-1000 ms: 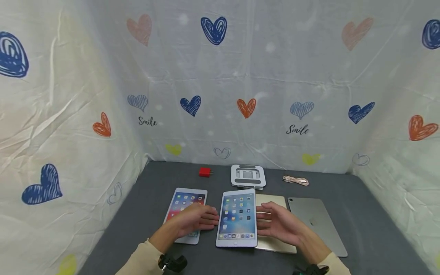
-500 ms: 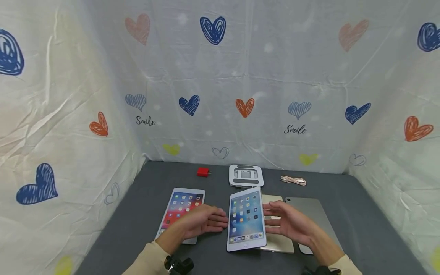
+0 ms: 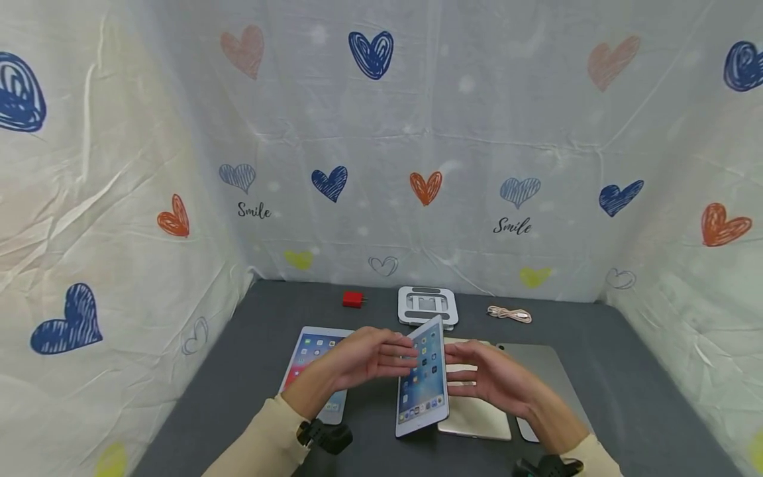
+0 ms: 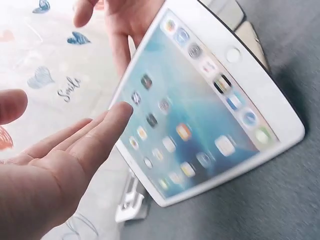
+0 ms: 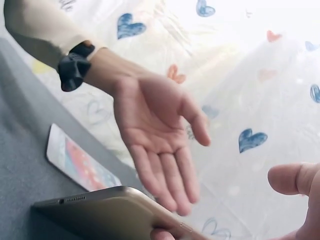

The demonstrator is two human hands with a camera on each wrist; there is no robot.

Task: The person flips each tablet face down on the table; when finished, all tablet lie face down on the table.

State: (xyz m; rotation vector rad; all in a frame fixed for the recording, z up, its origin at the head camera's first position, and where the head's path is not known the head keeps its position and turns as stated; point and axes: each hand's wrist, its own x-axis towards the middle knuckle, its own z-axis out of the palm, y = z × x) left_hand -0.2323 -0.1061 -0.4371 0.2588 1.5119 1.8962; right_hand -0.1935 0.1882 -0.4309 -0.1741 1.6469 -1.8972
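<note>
Head view showed us the left hand [image 3: 366,361] with its fingers straight and close together, reaching across the left edge of the white-framed tablet [image 3: 426,381]; we could not tell whether the fingertips touched the screen. The right hand [image 3: 491,379] stood at the opposite long edge, fingers extended and slightly parted. In the right wrist view, one of its fingertips showed at the tablet's back and the thumb stood clear, so we judged this to be support rather than a clamped hold. Over the preceding second, the tablet had turned to a steeper tilt, right edge raised, and the left hand had advanced from beside it to over its screen. We took this to mean that both faces were now attended, giving better control of the tilt if the left fingers made contact. The tablet was at mid-table, between the red-screened tablet [image 3: 312,348] and the gold tablet [image 3: 473,417]. Beyond these, we noted the grey tablet [image 3: 545,368], the folding stand [image 3: 428,305], the red charger [image 3: 353,299] and the coiled cable [image 3: 508,313].
</note>
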